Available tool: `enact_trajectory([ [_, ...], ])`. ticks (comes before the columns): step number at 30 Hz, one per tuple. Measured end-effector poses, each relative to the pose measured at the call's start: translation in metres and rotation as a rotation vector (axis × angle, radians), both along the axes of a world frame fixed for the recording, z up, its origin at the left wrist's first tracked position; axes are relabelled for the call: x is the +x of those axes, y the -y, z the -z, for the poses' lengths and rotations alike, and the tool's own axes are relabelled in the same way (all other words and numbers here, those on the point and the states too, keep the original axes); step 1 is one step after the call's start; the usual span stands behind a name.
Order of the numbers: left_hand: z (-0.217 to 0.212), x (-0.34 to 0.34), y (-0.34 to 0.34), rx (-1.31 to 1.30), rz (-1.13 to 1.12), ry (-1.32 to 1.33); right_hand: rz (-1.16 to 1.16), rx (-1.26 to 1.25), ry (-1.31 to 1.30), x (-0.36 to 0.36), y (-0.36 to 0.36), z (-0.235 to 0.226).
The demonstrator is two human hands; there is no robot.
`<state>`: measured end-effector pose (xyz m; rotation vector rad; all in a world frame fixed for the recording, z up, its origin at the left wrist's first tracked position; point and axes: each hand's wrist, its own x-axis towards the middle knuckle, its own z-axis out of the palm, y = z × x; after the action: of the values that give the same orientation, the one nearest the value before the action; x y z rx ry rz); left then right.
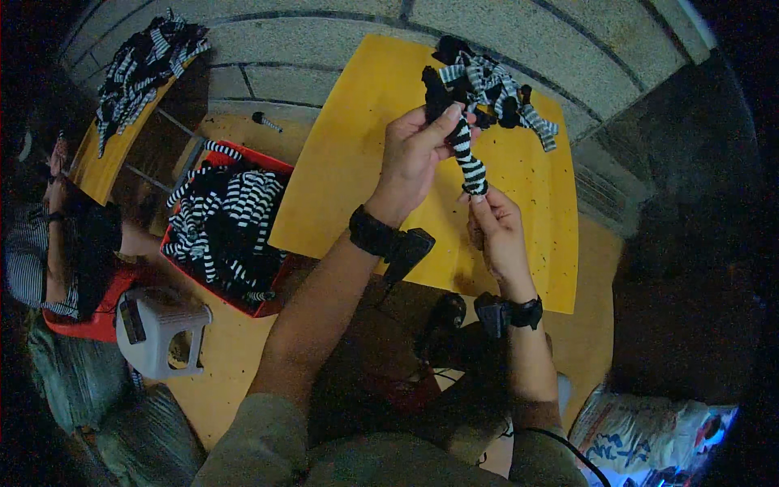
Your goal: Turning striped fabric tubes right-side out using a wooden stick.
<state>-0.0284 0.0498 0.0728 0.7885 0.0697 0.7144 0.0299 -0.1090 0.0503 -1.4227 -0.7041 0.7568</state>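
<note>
A black-and-white striped sock [464,152] is stretched between my two hands above the yellow table [349,154]. Its black end sticks up past my left hand [412,154], whose thumb and fingers are closed on it. Lower down, my right hand [497,231] pinches the sock's dark-edged striped end between thumb and fingers. Beyond my hands, a pile of striped and black socks [507,93] lies at the table's far side.
A red crate [268,307] heaped with striped socks stands left of the table. Farther left, another person [53,252] sits near a second sock pile [146,73]. A grey stool [162,333], dark sacks [150,430] and a white sack [629,434] stand around. A stone wall [284,45] rises behind.
</note>
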Motion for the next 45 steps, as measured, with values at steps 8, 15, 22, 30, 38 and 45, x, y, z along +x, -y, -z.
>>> enact_trajectory([
  [8,0.002,0.004,0.000,-0.014,0.062,-0.019,0.143,-0.002,0.200,-0.008,-0.008,0.001],
  [15,-0.001,-0.007,-0.023,-0.049,-0.098,0.209,-0.029,-0.168,0.233,-0.001,0.007,-0.012],
  [22,0.001,0.007,0.003,0.057,-0.151,0.115,0.084,-0.129,0.387,-0.013,0.001,-0.005],
  [30,0.002,0.000,0.007,-0.055,-0.041,0.123,-0.134,0.037,-0.383,-0.005,0.002,-0.014],
  [38,0.003,-0.002,-0.011,-0.014,-0.138,0.210,-0.072,-0.198,0.222,0.012,0.018,-0.015],
  [45,0.005,-0.003,-0.017,-0.112,-0.221,0.242,-0.029,-0.254,0.397,0.029,0.028,-0.017],
])
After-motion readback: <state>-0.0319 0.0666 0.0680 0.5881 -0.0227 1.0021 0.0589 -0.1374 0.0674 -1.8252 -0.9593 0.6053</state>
